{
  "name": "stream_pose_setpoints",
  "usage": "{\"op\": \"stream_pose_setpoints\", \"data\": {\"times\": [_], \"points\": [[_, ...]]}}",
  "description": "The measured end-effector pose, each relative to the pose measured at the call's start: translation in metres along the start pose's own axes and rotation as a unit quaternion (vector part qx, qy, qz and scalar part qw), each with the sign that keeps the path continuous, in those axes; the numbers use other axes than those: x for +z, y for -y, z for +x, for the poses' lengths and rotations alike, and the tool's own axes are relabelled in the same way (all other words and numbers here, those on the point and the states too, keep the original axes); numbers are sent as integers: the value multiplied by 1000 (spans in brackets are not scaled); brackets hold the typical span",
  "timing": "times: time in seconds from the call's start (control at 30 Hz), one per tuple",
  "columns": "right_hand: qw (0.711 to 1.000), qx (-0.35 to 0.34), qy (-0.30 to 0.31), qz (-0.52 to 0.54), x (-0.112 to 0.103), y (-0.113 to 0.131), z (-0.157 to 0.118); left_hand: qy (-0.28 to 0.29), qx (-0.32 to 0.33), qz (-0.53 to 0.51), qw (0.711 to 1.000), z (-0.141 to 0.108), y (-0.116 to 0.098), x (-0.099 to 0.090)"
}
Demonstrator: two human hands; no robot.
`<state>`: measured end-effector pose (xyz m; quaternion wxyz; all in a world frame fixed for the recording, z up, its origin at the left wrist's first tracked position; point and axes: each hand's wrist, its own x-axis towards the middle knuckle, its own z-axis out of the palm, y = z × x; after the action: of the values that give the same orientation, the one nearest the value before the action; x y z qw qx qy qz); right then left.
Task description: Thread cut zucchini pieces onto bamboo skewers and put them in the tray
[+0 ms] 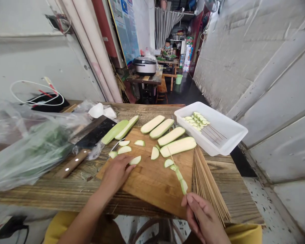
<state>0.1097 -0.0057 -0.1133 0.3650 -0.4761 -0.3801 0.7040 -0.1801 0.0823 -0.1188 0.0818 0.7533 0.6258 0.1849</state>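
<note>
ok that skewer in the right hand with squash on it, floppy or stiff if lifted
The thin bamboo skewer probably stays stiff, perhaps bending slightly. The squash slices look light, so it should handle easily, though they could swivel on it.

The only view comes from a camera worn on the person's head, just above and behind the near edge of the wooden table (pixel 53 193), facing forward and steeply down. It looks very closely on the left hand (pixel 116 173), the right hand (pixel 200 217) with its bamboo skewer (pixel 176 162), and the cutting board (pixel 152 189), while its wide field also takes in the white wall (pixel 256 67) along the right side and, far up the frame, a rice cooker (pixel 144 66) down the narrow passage beyond the table.
</note>
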Motion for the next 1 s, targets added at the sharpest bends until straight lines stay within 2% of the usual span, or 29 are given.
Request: {"op": "stream_pose_setpoints", "data": {"times": [0.1,0.17,0.27,0.33,0.43,0.6,0.67,0.77,0.87,0.93,1.0], "points": [[1000,1,-9,-5,0,1,0,-31,-6,20,999,6,-11,1],[1000,1,-11,1,2,2,1,-26,40,5,999,18,-22,5],[1000,3,-9,-8,7,5,-2,64,141,-48,987,42,-37,10],[1000,0,-11,-26,7,7,-5,111,150,-66,980,57,-43,12],[999,-9,-16,-47,4,6,-9,149,114,-71,980,69,-42,9],[998,-8,-19,-67,0,4,-9,173,82,-77,979,71,-37,7],[997,-12,-16,-73,0,3,-9,158,82,-67,982,69,-38,7],[995,-26,-15,-93,0,1,-8,106,63,-50,991,63,-43,6],[993,-35,-9,-111,-1,-3,-6,69,-13,-54,996,53,-49,8],[991,-41,-2,-124,0,-6,-4,50,-70,-106,991,46,-52,12],[988,-49,7,-145,2,-10,-3,27,-120,-239,963,40,-54,16]]}}
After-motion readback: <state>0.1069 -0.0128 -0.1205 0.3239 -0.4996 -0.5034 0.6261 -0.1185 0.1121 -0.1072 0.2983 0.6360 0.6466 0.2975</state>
